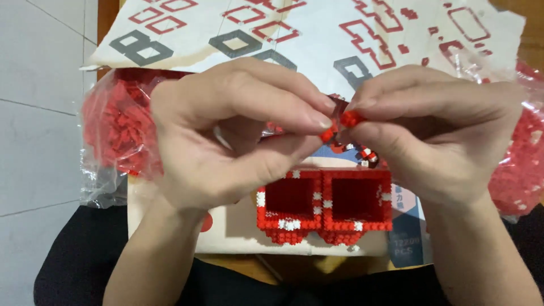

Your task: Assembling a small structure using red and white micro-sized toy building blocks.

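In the head view, the left hand [226, 130] pinches a tiny red brick [326, 135] between thumb and fingertips; the right hand [436, 130] likewise pinches another small red brick [350, 118], both just far of the red block model [324, 207].

Head view, looking down. Left hand [226, 130] and right hand [430, 124] raised close together, fingertips nearly meeting. Left fingers [309, 116] pinch a small red brick [327, 135]; right fingers pinch another red brick piece [351, 118], just beside the first. Below the hands: red-and-white brick model [324, 207], two open square compartments side by side, resting on a printed instruction sheet [317, 34]. Clear bag of red bricks [116, 127] at left; a second bag [518, 170] at right. Tiled floor [39, 102] far left.
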